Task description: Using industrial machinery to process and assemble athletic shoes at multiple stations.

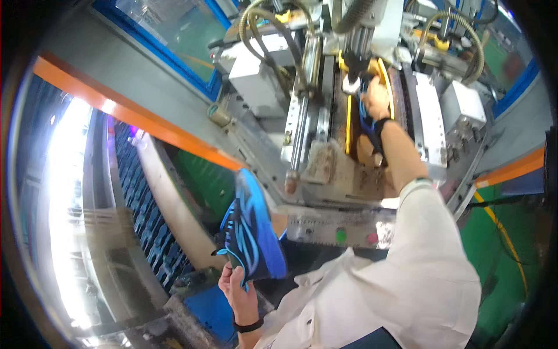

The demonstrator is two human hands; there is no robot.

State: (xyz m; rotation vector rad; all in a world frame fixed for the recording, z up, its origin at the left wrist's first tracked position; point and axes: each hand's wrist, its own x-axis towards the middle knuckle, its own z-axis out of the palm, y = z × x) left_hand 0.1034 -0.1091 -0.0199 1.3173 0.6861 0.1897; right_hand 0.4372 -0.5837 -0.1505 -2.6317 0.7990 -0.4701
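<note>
At the lower middle, my left hand point(241, 294) pinches a blue and black sports shoe point(251, 227) at its heel end, near the light-blue laces. The shoe stands toe up, its blue sole to the right. My right hand point(376, 99) reaches forward into a machine point(325, 125), between two yellow-edged pads point(384, 81). Its fingers are curled on a second blue and dark shoe point(366, 119), which sits under a vertical metal ram point(357, 49). Much of that shoe is hidden by the hand and wrist.
A horizontal metal cylinder rod point(299, 134) and a white block point(459, 107) flank the pads. The machine's front panel carries a green button point(341, 235) and a red button point(372, 238). An orange-edged frame point(133, 125) and a blue slatted conveyor point(139, 198) lie to the left.
</note>
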